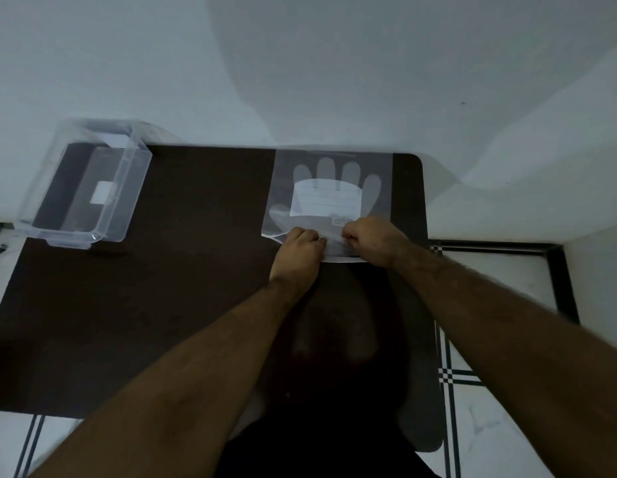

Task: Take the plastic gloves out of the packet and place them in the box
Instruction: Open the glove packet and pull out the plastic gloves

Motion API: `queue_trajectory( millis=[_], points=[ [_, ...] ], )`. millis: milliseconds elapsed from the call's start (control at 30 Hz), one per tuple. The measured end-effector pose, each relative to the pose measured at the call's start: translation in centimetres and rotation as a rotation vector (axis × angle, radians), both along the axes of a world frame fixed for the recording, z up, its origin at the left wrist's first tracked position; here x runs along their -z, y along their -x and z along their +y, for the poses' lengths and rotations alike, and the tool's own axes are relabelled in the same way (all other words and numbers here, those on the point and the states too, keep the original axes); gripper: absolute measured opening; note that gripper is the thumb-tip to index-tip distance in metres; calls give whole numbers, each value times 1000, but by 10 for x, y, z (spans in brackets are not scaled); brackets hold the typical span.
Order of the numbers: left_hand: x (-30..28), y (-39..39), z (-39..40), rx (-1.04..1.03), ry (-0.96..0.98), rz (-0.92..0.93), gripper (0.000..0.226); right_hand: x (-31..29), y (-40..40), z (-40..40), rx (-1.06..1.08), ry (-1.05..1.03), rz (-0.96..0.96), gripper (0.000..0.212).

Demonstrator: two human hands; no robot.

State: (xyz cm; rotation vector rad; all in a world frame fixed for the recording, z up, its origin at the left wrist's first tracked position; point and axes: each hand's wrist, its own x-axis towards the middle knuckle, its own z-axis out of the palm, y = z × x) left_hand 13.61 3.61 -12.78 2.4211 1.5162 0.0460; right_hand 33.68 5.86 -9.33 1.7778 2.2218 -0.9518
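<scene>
A clear plastic packet (331,188) lies flat on the far right part of the dark table (196,270). A stack of translucent plastic gloves (336,172) shows through it, fingers pointing away from me, with a white label over the palm. My left hand (298,251) and my right hand (372,241) both pinch the packet's near edge, close together, fingers curled on the plastic. The clear empty box (84,188) stands at the far left of the table, open side up.
A white wall rises just behind the table's far edge. White floor tiles with dark stripes show on the right and near left. A white sticker is on the box's bottom. My dark clothing fills the near centre.
</scene>
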Motion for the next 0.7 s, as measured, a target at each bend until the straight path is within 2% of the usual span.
queue_trajectory(
  millis=[267,500,567,700],
  points=[
    [1,-4,10,143,-22,116,23,3,1,2,-7,3,-21,14],
    [-1,-8,18,151,-23,109,22,7,-1,6,-68,-44,-31,16],
    [-1,-7,19,153,-30,101,21,12,-3,7,-66,-82,5,21],
    [2,-1,18,177,-81,63,21,24,1,12,58,-297,108,46]
  ],
)
